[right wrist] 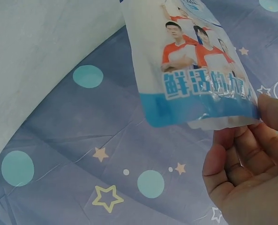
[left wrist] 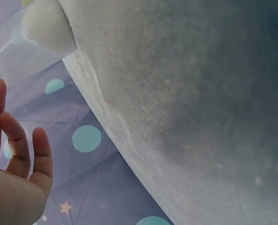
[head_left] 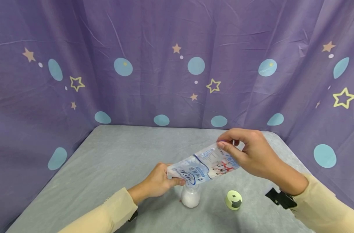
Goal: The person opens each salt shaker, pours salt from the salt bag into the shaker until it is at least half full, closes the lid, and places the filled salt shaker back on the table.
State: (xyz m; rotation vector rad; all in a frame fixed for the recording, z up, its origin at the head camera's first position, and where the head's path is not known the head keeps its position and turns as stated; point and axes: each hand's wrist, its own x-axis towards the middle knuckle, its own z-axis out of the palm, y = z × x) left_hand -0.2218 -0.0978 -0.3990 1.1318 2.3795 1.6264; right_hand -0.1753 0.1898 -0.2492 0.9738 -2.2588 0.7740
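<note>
A printed blue-and-white plastic packet (head_left: 204, 163) is tilted over a clear jar (head_left: 190, 195), its lower end overlapping the jar's mouth. White contents show inside the jar, which stands on the table. My left hand (head_left: 157, 181) grips the packet's lower end with the thumb in front; the left wrist view shows the hand's other fingers (left wrist: 18, 145) bent beside the jar (left wrist: 47, 28). Higher up and to the right, my right hand (head_left: 249, 153) pinches the packet's raised end between thumb and fingers. In the right wrist view the packet (right wrist: 195, 75) shows a picture of people in red and white.
A pale-green round piece (head_left: 231, 195) with dark marks rests on the table to the right of the jar. The grey-covered table (head_left: 121, 152) ends at a purple curtain (head_left: 153, 64) with stars and blue dots. A black strap (head_left: 281, 197) circles the right wrist.
</note>
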